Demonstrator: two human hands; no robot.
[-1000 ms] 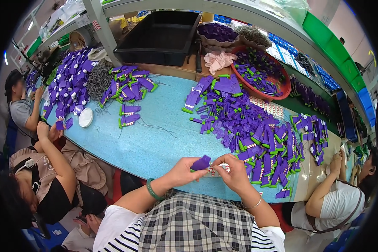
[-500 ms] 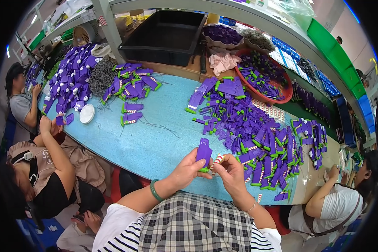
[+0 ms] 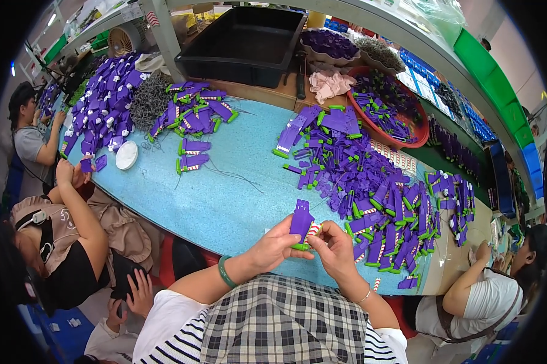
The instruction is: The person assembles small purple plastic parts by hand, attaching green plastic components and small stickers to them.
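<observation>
Now both the left hand and right hand still grip the purple piece, raised upright.

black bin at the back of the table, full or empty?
Empty as far as visible: the black bin shows only its bare dark inside, while purple parts lie on the table.

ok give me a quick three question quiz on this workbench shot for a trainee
1. True or false: both hands grip the same purple plastic piece.
2. Which container holds purple pieces at the far right of the table? A) red basin B) black tray C) white lid
3. Fill in: the left hand has a green ____ on its wrist.

Key
1. True: the left hand and right hand both hold it above the blue table.
2. A
3. Band
</observation>
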